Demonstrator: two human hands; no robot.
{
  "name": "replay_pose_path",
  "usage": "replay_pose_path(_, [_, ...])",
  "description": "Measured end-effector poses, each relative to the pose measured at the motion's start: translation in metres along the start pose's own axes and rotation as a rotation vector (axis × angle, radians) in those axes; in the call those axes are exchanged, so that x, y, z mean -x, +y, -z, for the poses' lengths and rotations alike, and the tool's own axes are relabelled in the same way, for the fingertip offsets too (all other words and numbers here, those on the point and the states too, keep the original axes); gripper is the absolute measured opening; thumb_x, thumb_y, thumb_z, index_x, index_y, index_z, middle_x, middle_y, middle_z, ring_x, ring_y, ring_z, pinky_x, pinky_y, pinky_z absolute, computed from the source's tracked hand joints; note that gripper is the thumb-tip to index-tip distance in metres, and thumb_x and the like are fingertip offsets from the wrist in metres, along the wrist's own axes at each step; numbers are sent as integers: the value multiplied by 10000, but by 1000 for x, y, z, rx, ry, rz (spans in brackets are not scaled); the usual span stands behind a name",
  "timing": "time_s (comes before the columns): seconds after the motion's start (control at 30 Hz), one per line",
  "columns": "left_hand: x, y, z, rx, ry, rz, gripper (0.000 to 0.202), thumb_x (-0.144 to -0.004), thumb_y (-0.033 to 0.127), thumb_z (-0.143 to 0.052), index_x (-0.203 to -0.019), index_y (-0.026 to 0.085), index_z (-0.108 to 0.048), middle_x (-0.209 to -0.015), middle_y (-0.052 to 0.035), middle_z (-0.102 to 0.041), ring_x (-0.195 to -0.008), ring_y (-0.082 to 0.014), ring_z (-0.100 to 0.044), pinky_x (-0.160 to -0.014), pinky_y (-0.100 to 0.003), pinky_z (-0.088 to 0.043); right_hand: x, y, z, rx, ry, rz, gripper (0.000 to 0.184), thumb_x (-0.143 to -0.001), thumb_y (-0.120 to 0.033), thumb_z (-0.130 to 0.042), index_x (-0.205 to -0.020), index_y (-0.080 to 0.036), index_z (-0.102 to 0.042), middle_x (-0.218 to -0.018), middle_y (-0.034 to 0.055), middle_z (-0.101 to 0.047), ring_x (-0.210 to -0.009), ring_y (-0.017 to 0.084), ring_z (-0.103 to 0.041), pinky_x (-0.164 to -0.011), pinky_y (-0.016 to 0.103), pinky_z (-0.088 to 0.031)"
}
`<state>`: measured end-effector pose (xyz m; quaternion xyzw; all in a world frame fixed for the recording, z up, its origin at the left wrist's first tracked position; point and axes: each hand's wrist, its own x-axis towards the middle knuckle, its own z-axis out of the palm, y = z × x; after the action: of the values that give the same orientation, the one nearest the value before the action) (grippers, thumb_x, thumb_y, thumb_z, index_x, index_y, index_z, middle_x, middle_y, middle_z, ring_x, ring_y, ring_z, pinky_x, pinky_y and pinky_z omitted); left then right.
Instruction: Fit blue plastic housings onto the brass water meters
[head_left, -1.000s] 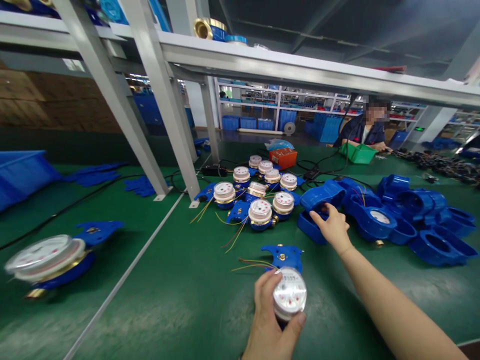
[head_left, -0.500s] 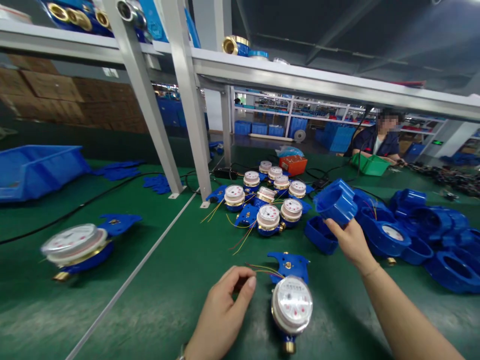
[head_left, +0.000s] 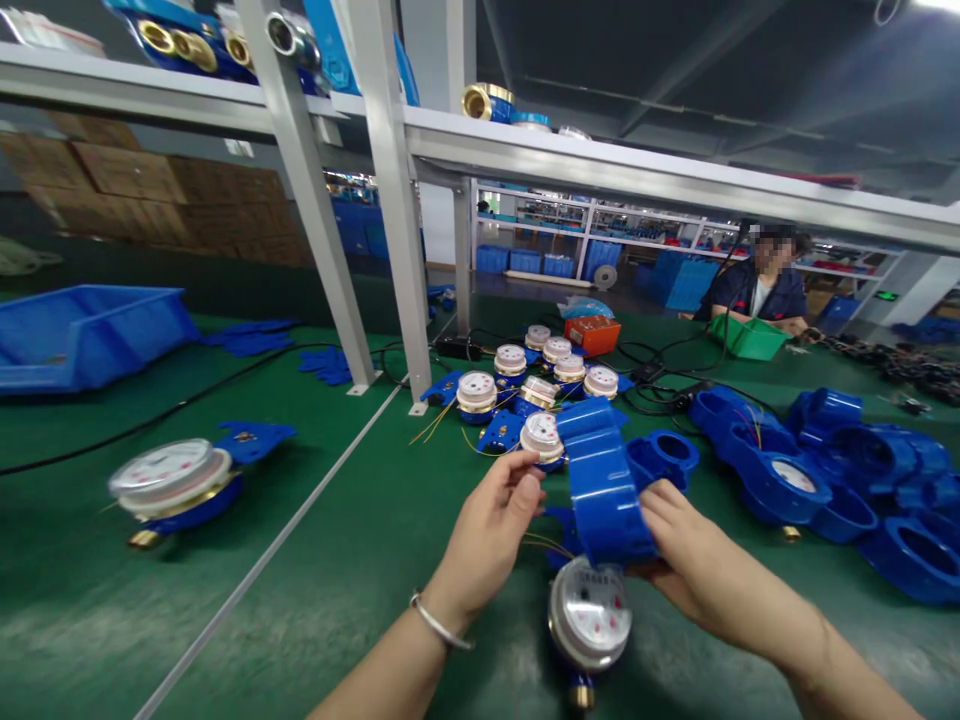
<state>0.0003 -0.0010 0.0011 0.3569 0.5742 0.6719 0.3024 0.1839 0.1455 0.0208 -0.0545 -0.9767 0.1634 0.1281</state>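
Note:
A blue plastic water meter casing [head_left: 604, 480] is held up on its side by my right hand [head_left: 694, 565], with the fingers gripping its right edge. My left hand [head_left: 487, 535] is just left of the casing, fingers curved and a little apart, holding nothing I can see; whether the fingertips touch the casing is unclear. Below the casing stands a water meter [head_left: 590, 615] with a clear round top and a brass end. Thin wires [head_left: 547, 543] run from it beside a blue bracket, which the casing partly hides.
Several wired meters [head_left: 476, 392] stand farther back. Blue casings [head_left: 862, 450] are piled at right, and one more casing [head_left: 664, 455] lies behind my right hand. A lone meter [head_left: 176, 480] is at left. Shelf posts [head_left: 401, 250] rise from the table. A co-worker [head_left: 757, 285] sits beyond a green bin [head_left: 750, 336].
My right hand has brought the blue casing left and nearer, over the wired meter's far side. My left hand has moved up and right, towards the casing. The view has shifted slightly.

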Motion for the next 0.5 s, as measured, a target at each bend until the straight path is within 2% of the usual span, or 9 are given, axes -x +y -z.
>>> replay_pose_path(0.07, [1,7,-3,200,-85,53,616,-777,565,-574,-1251,204,-419,-1160,-120,-549,-925,-232,-598,-707,-335,-526,-11,-17,-6,353,-25,72,204,-762,-4,-512,-840,-184,-570,-869,72,-571,-847,270,-517,-788,428,-472])
replay_pose_path(0.13, [2,10,-5,338,-79,118,634,-735,474,-677,-1251,234,-398,-1198,-117,-544,-907,-228,-609,-663,-314,-537,-21,-33,-15,536,3,157,206,-766,16,-502,-825,-169,-571,-811,65,-557,-808,258,-522,-829,443,-468])
replay_pose_path(0.2, [3,8,-5,435,24,183,566,-708,327,-736,-1182,232,-442,-1096,-85,-607,-811,-209,-631,-609,-305,-545,-27,-43,-23,565,61,246,195,-802,-24,-507,-923,-161,-576,-821,62,-559,-814,252,-527,-897,464,-441])
replay_pose_path(0.3, [-1,-4,8,665,174,238,426,-688,217,-725,-1063,174,-528,-858,-50,-669,-647,-198,-632,-506,-303,-536,-32,-43,-27,329,166,360,318,-848,-88,-512,-1149,-187,-497,-1032,85,-552,-952,242,-523,-928,410,-431])
replay_pose_path(0.33, [-3,-8,16,741,205,239,368,-699,234,-705,-1024,146,-557,-821,-58,-677,-639,-202,-634,-504,-303,-536,-34,-39,-26,200,250,327,322,-865,-130,-520,-1176,-194,-465,-1087,94,-532,-992,233,-518,-911,375,-443])
replay_pose_path(0.4, [-10,-14,34,849,264,216,291,-742,313,-638,-952,116,-604,-807,-75,-694,-673,-197,-645,-575,-302,-549,-43,-28,-24,-21,360,110,271,-902,-245,-509,-1159,-190,-442,-1088,99,-534,-985,206,-537,-832,312,-473])
replay_pose_path(0.43, [-13,-16,43,882,297,197,288,-765,355,-597,-925,117,-621,-806,-72,-701,-696,-189,-650,-623,-297,-550,-50,-23,-23,-68,306,-13,245,-922,-295,-474,-1139,-185,-449,-1054,95,-555,-949,194,-557,-793,295,-478])
replay_pose_path(0.47, [-16,-17,51,919,327,176,297,-779,386,-564,-907,126,-634,-802,-63,-706,-715,-182,-653,-669,-293,-547,-59,-19,-24,-68,165,-97,233,-940,-325,-430,-1122,-184,-467,-1026,87,-581,-914,185,-574,-770,288,-476])
replay_pose_path(0.5, [-19,-17,58,955,351,156,304,-785,404,-544,-902,142,-642,-799,-50,-711,-727,-178,-655,-704,-294,-541,-68,-18,-27,-37,-34,-122,235,-954,-333,-389,-1100,-188,-502,-1004,77,-609,-890,182,-587,-762,288,-469])
